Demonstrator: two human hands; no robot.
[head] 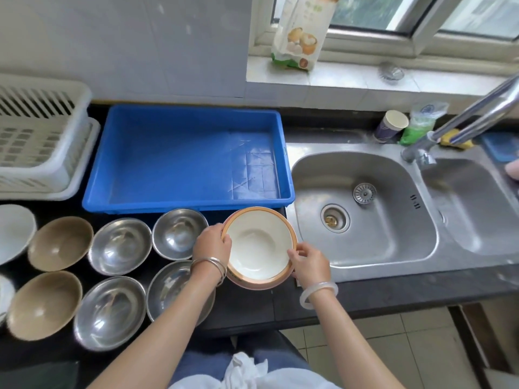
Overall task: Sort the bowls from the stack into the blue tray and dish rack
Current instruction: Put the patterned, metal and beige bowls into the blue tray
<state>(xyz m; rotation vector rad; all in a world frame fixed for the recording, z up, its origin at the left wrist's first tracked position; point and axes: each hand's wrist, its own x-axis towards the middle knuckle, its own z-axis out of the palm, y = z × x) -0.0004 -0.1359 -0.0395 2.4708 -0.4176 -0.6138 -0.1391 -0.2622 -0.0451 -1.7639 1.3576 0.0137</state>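
A cream-white round bowl with an orange rim (259, 247) is sitting on top of a short stack of like bowls, near the front edge of the black worktop (247, 307), just left of the sink. The person's left hand (212, 244) is closing its grip on the bowl's left rim, thumb over the edge and fingers under it. The right hand (310, 265) is pinching the lower right rim in the same way, its grip shut on the bowl. Silver bangles are circling the left wrist and a pale translucent bangle the right.

Just behind the bowl, a blue rectangular plastic tray (112, 169) is lying with nothing in it, reaching toward the worktop's back edge. To its left, at the back left corner, a white slatted plastic dish rack (42, 141) is standing.

Left of the hands, along the front half of the worktop, two rows of bowls are resting open side up: four shiny steel bowls (120, 245), the nearest partly hidden under the left forearm, then two brown ceramic bowls (60, 242), and white ones cut off by the left edge of the view.

To the right, a stainless steel double sink (365, 209) is set into the worktop, with a chrome tap (474, 116) slanting over it.
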